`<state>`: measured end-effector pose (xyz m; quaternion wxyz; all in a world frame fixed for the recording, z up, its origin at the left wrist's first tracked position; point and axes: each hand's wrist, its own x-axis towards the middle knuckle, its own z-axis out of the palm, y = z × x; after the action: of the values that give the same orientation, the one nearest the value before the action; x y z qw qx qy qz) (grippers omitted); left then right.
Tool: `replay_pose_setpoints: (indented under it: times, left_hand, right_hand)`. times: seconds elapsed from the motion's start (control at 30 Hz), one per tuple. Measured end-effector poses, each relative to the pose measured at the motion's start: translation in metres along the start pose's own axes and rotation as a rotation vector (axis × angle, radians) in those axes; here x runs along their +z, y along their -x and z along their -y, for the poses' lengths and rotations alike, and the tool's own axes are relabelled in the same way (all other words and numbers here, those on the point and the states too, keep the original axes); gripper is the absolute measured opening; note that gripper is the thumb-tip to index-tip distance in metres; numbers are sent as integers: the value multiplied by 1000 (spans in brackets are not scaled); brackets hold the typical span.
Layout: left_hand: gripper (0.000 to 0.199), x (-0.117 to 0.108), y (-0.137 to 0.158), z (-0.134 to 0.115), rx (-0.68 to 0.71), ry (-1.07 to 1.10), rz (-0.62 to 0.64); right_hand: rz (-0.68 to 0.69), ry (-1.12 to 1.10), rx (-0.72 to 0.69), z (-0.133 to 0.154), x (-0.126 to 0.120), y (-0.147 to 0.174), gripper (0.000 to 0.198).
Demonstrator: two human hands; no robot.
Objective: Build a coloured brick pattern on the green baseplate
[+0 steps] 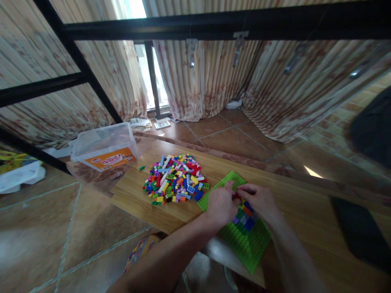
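A green studded baseplate [231,238] lies on the wooden table, and a patch of toy bricks in blue, purple, green and orange [243,219] is built up on it. Over the far part of this patch my left hand [222,203] rests with its fingers curled in, their tips mostly hidden. My right hand [259,199] comes in from the right, thumb and fingers pinched at a small red brick [236,196] between the two hands. My hands partly cover that brick.
A heap of loose coloured bricks [172,179] spreads on the wooden table [293,207] left of the baseplate. Behind it stands a clear plastic box [105,142] with an orange label. A dark flat object [357,228] lies at the right. Black metal bars [183,28] cross above.
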<state>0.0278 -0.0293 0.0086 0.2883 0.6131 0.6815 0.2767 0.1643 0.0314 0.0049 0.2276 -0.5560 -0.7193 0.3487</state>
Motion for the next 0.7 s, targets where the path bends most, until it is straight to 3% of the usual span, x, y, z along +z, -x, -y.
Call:
replay_pose_setpoints:
  times: [0.17, 0.4, 0.7]
  left_hand:
    - [58, -3, 1, 0, 35, 11, 22]
    - [58, -4, 1, 4, 60, 31, 14]
    - [54, -7, 3, 1, 41, -54, 31]
  right_hand:
    - [20, 41, 5, 0, -3, 0, 25]
    - [192, -24, 29, -2, -9, -1, 32]
    - [195, 21, 26, -2, -6, -2, 30]
